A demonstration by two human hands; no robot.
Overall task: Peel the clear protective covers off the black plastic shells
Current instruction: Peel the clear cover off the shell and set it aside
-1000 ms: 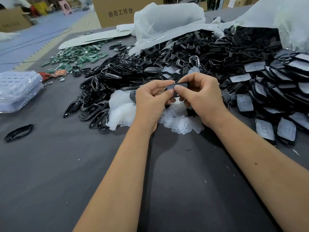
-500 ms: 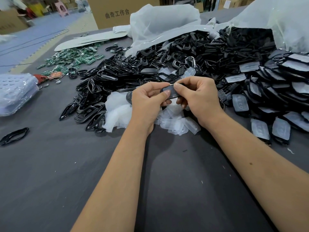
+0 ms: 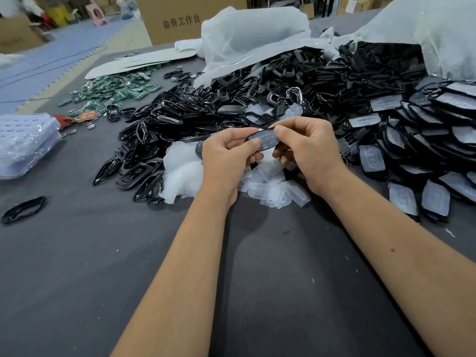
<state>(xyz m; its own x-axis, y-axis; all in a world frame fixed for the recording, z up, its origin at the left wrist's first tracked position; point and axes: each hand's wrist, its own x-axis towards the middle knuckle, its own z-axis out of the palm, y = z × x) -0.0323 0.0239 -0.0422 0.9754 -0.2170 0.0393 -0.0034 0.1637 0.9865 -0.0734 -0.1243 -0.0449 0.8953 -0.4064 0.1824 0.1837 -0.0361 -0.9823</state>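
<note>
I hold one black plastic shell (image 3: 264, 140) between both hands above the table, its clear cover facing me. My left hand (image 3: 226, 158) pinches its left end with thumb and forefinger. My right hand (image 3: 306, 148) pinches its right end, thumb on top. Under my hands lies a heap of peeled clear covers (image 3: 273, 189). To the right, several black shells with clear covers on them (image 3: 435, 199) lie in overlapping rows.
A big pile of black plastic frames (image 3: 159, 130) fills the table's middle, spilling from white plastic bags (image 3: 247, 37). Green circuit boards (image 3: 116, 91) lie at the back left. A stack of clear trays (image 3: 23, 143) sits at the left edge. One loose black ring (image 3: 24, 210) lies near it.
The shell has turned in my fingers so its covered face now points toward me. Both hands stay at the same spot above the heap of covers.
</note>
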